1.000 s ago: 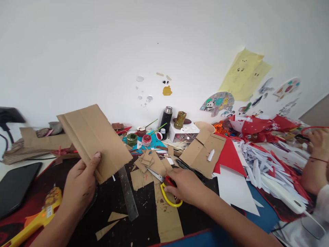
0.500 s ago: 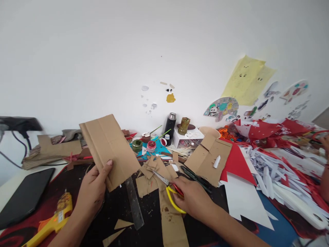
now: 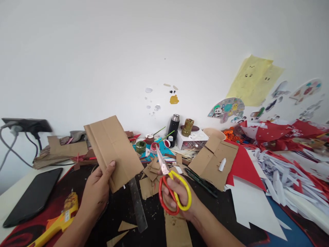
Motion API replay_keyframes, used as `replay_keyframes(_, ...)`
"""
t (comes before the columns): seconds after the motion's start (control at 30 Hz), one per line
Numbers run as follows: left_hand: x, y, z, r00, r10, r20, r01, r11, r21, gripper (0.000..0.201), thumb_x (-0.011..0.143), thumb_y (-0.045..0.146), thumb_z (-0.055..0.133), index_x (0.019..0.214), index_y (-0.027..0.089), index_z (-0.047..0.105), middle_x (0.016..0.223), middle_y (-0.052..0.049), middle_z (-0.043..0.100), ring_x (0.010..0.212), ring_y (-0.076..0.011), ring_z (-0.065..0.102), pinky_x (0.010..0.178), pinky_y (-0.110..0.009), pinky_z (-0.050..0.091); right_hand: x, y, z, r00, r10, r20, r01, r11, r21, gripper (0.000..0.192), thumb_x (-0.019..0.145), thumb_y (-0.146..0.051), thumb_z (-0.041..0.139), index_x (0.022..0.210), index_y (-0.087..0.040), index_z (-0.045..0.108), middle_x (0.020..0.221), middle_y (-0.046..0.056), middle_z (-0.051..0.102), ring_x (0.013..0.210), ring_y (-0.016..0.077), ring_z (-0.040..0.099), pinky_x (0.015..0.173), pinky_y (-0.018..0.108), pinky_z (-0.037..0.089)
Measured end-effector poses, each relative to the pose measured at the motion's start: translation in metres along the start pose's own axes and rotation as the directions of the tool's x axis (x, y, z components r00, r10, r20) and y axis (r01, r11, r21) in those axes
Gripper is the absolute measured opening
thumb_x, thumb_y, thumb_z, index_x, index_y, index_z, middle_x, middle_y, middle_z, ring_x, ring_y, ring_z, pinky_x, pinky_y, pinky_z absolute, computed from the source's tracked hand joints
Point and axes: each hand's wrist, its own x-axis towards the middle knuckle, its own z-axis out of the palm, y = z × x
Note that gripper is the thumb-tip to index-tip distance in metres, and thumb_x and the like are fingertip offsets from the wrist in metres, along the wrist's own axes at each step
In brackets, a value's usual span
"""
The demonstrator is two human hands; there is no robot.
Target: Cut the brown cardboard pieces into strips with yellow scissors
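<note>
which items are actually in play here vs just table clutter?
In play:
left hand holding creased brown cardboard sheet
right hand holding red-and-yellow-handled scissors, blades shut

Lying about:
yellow glue gun
clear plastic ruler
black phone
black flask

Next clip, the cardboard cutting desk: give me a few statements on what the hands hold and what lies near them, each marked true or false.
1. The left hand holds a cardboard piece off the desk. True.
2. The right hand holds a ruler. False: it holds scissors with red and yellow handles.
3. The scissors' blades are shut. True.
4. The glue gun is blue. False: it is yellow.
5. A black tablet lies at the left. True.
</note>
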Motion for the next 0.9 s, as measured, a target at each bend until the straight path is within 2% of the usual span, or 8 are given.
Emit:
replay_keyframes(0.13, 0.000, 0.003, -0.003, 1.000, -0.008, -0.003, 0.008, 1.000, -0.023, 0.048, 0.079, 0.053, 0.090, 0.113, 0.021, 0.082, 0.110, -0.007, 0.088, 0.107, -0.0298, 0.081, 0.092, -0.035, 0.066, 0.026, 0.002, 0.012, 0.995, 0.088, 0.049, -0.086, 0.995, -0.047, 0.060, 0.084, -0.062, 0.088, 0.116, -0.016, 0.069, 0.064, -0.007, 0.058, 0.036, 0.0046, 0.041, 0.036, 0.017, 0.025)
replay_keyframes(0.27, 0.002, 0.004, -0.006, 0.999, -0.017, -0.046, 0.015, 0.999, -0.031, 0.051, 0.075, 0.053, 0.093, 0.112, 0.021, 0.082, 0.105, -0.006, 0.089, 0.100, -0.0280, 0.083, 0.085, -0.032, 0.067, 0.051, 0.001, 0.012, 0.995, 0.059, 0.080, -0.051, 0.994, -0.093, 0.074, 0.085, -0.079, 0.077, 0.119, -0.014, 0.068, 0.064, -0.001, 0.065, 0.040, 0.0122, 0.057, 0.037, 0.020, 0.033)
replay_keyframes(0.37, 0.002, 0.006, -0.004, 0.998, -0.040, -0.048, 0.038, 0.999, -0.033, 0.053, 0.071, 0.054, 0.096, 0.110, 0.021, 0.082, 0.101, -0.007, 0.089, 0.094, -0.0281, 0.084, 0.080, -0.032, 0.068, 0.063, 0.010, 0.005, 0.994, 0.035, 0.106, -0.022, 0.991, -0.129, 0.082, 0.089, -0.087, 0.065, 0.124, -0.014, 0.067, 0.067, 0.003, 0.071, 0.048, 0.0179, 0.067, 0.043, 0.022, 0.041)
replay_keyframes(0.5, -0.003, 0.014, 0.002, 0.994, -0.091, -0.055, 0.088, 0.995, -0.048, 0.054, 0.061, 0.053, 0.100, 0.100, 0.020, 0.082, 0.093, -0.008, 0.088, 0.086, -0.0309, 0.084, 0.071, -0.035, 0.069, 0.066, 0.026, -0.013, 0.990, 0.062, 0.129, -0.049, 0.994, -0.102, 0.091, 0.086, -0.094, 0.060, 0.129, -0.014, 0.064, 0.068, 0.005, 0.072, 0.052, 0.0218, 0.071, 0.049, 0.026, 0.049)
replay_keyframes(0.63, -0.011, 0.023, 0.005, 0.968, -0.250, -0.030, 0.247, 0.965, -0.084, 0.051, 0.053, 0.044, 0.101, 0.095, 0.021, 0.082, 0.087, -0.009, 0.087, 0.076, -0.0321, 0.083, 0.056, -0.034, 0.065, 0.061, 0.026, -0.030, 0.995, 0.053, 0.085, -0.044, 0.994, -0.103, 0.093, 0.084, -0.094, 0.063, 0.135, -0.015, 0.061, 0.080, 0.009, 0.078, 0.057, 0.0240, 0.074, 0.056, 0.031, 0.054)
replay_keyframes(0.73, -0.017, 0.027, 0.006, 0.941, -0.340, -0.008, 0.336, 0.935, -0.115, 0.049, 0.050, 0.040, 0.100, 0.092, 0.023, 0.081, 0.078, -0.006, 0.084, 0.063, -0.0289, 0.078, 0.047, -0.033, 0.059, 0.058, 0.020, -0.033, 0.999, 0.023, 0.041, -0.020, 0.996, -0.092, 0.091, 0.083, -0.095, 0.061, 0.132, -0.018, 0.062, 0.087, 0.010, 0.080, 0.063, 0.0259, 0.077, 0.063, 0.036, 0.058)
replay_keyframes(0.83, -0.019, 0.029, 0.007, 0.919, -0.395, 0.018, 0.394, 0.910, -0.129, 0.045, 0.051, 0.041, 0.098, 0.087, 0.024, 0.078, 0.068, -0.006, 0.079, 0.053, -0.0269, 0.072, 0.043, -0.034, 0.056, 0.056, 0.021, -0.029, 0.997, 0.031, 0.076, -0.022, 0.994, -0.110, 0.083, 0.083, -0.096, 0.062, 0.119, -0.021, 0.065, 0.082, 0.008, 0.078, 0.062, 0.0266, 0.076, 0.063, 0.038, 0.058)
replay_keyframes(0.9, -0.019, 0.031, 0.007, 0.917, -0.394, 0.066, 0.399, 0.909, -0.120, 0.042, 0.055, 0.043, 0.097, 0.086, 0.024, 0.076, 0.065, -0.005, 0.076, 0.049, -0.0252, 0.070, 0.042, -0.034, 0.056, 0.057, 0.024, -0.026, 0.993, 0.041, 0.113, -0.027, 0.992, -0.122, 0.082, 0.082, -0.096, 0.062, 0.118, -0.022, 0.065, 0.078, 0.007, 0.076, 0.060, 0.0264, 0.075, 0.062, 0.038, 0.058)
